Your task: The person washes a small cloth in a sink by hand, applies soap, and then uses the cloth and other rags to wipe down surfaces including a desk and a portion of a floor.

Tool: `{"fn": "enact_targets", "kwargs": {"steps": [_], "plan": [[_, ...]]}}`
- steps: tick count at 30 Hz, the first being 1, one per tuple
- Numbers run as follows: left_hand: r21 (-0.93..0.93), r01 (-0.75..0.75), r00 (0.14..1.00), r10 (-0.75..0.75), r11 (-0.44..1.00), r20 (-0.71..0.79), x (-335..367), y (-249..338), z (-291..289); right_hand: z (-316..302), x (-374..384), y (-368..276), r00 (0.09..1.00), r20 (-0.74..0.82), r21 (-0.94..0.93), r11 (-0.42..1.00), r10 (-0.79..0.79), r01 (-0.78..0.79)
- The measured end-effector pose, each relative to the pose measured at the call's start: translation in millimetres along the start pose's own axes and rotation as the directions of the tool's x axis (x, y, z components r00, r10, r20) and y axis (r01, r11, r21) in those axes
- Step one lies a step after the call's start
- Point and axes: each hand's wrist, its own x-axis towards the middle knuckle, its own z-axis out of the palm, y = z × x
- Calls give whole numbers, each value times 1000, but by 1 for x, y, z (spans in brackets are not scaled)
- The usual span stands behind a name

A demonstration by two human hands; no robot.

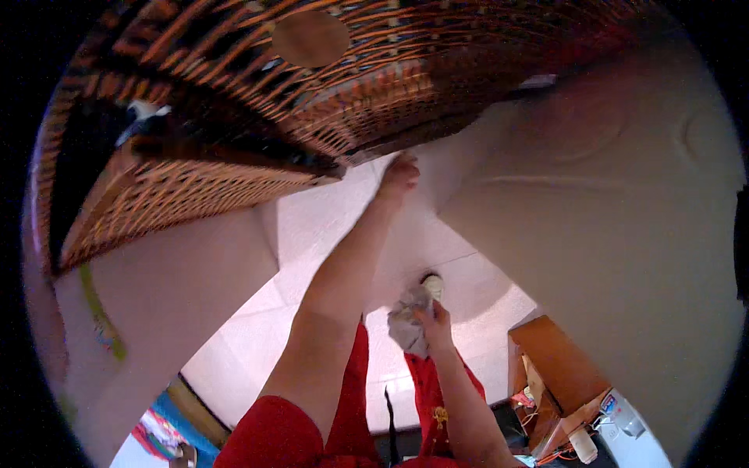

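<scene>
Head view: right hand (439, 331) clutches grey cloth (407, 318); trousers (423, 386) bear gold print (439, 416); left hand (401, 175) has unclear grip.

A crumpled greyish cloth (407, 321) hangs in loose folds, bunched in the right hand's grip (439, 329). The brown, wood-framed lattice panel (195, 187) juts out at an angle.

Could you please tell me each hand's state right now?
Left hand: partly curled; whether holding anything cannot be told.
Right hand: closed, holding a crumpled greyish cloth.
</scene>
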Motion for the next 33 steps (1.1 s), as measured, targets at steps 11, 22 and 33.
{"fn": "enact_targets", "kwargs": {"steps": [11,22,33], "plan": [[34,-29,939,39,999,-343,-371,-143,-120,-32,-80,5,991,66,-36,993,114,-111],[231,-79,903,168,970,-396,-546,-127,-29,17,-135,-53,947,158,-699,709,279,-92],[49,-279,722,243,959,-648,-655,-213,-146,19,-220,95,822,132,-833,511,555,-211]]}}
